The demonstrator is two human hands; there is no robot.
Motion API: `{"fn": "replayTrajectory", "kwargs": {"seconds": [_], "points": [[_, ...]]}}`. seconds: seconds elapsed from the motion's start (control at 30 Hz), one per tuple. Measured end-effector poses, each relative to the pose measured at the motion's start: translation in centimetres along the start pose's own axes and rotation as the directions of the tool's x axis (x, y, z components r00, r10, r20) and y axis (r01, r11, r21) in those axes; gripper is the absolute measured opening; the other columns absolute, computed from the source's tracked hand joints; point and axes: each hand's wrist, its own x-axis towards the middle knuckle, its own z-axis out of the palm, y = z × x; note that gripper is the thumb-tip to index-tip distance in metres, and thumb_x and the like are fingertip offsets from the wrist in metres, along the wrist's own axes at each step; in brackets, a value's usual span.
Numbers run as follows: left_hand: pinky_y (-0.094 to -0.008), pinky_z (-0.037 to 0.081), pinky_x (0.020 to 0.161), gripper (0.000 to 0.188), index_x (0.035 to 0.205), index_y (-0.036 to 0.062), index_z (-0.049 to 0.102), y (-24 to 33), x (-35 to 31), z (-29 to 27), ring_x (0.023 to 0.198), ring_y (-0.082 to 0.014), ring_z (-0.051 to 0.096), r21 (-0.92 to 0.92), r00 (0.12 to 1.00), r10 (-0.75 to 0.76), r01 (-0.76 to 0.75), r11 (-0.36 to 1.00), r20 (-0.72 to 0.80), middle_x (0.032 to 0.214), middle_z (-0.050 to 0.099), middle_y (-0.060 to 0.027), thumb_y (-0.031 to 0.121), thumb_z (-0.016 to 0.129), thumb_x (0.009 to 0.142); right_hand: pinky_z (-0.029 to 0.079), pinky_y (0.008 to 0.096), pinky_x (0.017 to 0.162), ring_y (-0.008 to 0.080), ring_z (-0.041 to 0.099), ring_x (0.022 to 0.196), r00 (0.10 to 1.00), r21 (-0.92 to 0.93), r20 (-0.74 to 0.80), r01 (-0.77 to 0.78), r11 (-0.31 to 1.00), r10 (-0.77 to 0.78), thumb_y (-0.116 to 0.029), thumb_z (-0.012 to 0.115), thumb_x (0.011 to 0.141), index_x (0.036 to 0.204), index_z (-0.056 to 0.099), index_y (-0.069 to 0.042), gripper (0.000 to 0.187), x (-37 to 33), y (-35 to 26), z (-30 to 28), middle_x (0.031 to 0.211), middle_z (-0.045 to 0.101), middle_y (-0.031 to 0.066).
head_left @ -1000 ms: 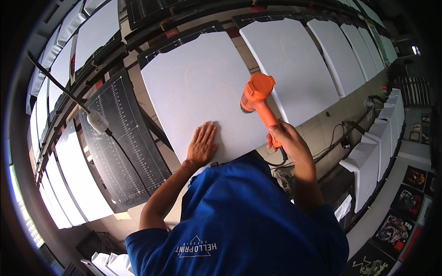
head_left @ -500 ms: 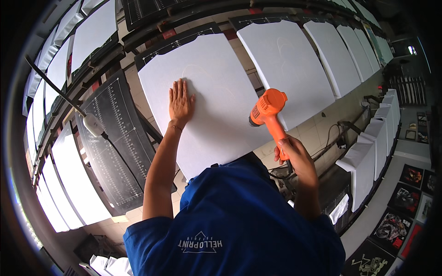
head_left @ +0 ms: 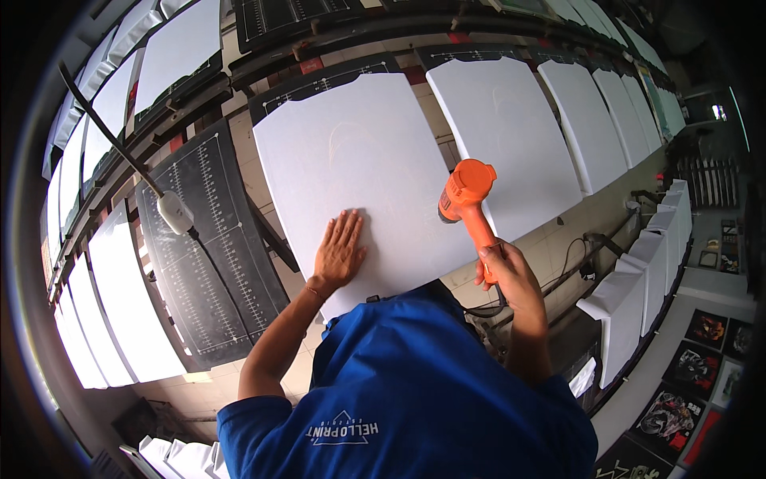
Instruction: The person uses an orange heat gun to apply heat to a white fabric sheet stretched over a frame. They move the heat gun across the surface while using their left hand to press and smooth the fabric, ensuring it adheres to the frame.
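Note:
A white fabric panel (head_left: 375,152), which looks like a shirt piece, lies flat on a black board in front of me. A faint curved mark shows on its upper part. My left hand (head_left: 341,249) rests flat on the panel's lower half, fingers stretched out and close together. In my right hand (head_left: 507,271) is an orange heat gun (head_left: 471,188), held by its handle. Its dark nozzle points left over the panel's right edge, apart from the cloth. A black cord hangs from the handle's base.
More white panels (head_left: 511,136) lie on boards in a row to the right. To the left is a bare black board with a white ruled scale (head_left: 215,287). A power cord with a white socket block (head_left: 175,212) hangs above it. White draped pieces (head_left: 622,303) stand at the right.
My left hand has slid down the panel, nearer my body. The heat gun stays at about the same place in my right hand. The whole view has shifted slightly.

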Motion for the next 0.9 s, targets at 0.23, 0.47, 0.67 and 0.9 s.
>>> {"fn": "replayTrajectory", "kwargs": {"seconds": [0.23,0.47,0.67,0.9], "points": [[-0.0426,0.007,0.123,0.064,0.153,0.0005,0.021,-7.6,10.7,-1.7,0.150,-0.0294,0.012,0.103,0.963,-0.158,0.184,0.978,-0.220,0.161,0.018,-0.0147,0.035,0.036,0.101,0.047,0.0257,0.054,0.0122,0.061,0.065,0.998,0.078,0.047,0.035,0.996,-0.039,-0.032,0.060,0.096,0.106,0.057,-0.001,0.032,3.3,-0.2,1.6,0.076,0.060,0.0034],[-0.0434,0.009,0.122,0.063,0.151,-0.0010,0.024,-9.6,15.1,-1.1,0.149,-0.0308,0.013,0.067,0.936,-0.186,0.215,0.974,-0.299,0.160,0.021,-0.0159,0.036,0.037,0.101,0.048,0.0261,0.054,0.0132,0.062,0.066,0.994,0.070,0.076,0.077,0.995,-0.082,-0.033,0.061,0.095,0.103,0.056,-0.002,0.033,5.9,-2.5,2.3,0.076,0.060,0.0040],[-0.0490,0.015,0.120,0.063,0.149,-0.0036,0.028,-5.5,12.4,0.1,0.146,-0.0378,0.021,0.017,0.957,-0.035,0.042,0.999,-0.287,0.156,0.027,-0.0218,0.034,0.041,0.100,0.048,0.0246,0.054,0.0121,0.063,0.066,0.993,0.130,0.046,0.104,0.986,-0.111,-0.035,0.062,0.095,0.101,0.057,-0.003,0.033,9.0,-3.4,2.0,0.077,0.061,0.0026],[-0.0494,0.015,0.120,0.067,0.149,-0.0028,0.028,2.0,1.9,0.6,0.147,-0.0368,0.021,0.007,0.994,0.019,-0.018,1.000,-0.104,0.157,0.027,-0.0208,0.034,0.048,0.097,0.047,0.0241,0.051,0.0111,0.063,0.065,0.950,0.145,0.134,0.262,0.954,-0.282,-0.029,0.061,0.096,0.096,0.057,-0.002,0.027,10.9,-2.5,5.3,0.076,0.061,0.0034]]}}
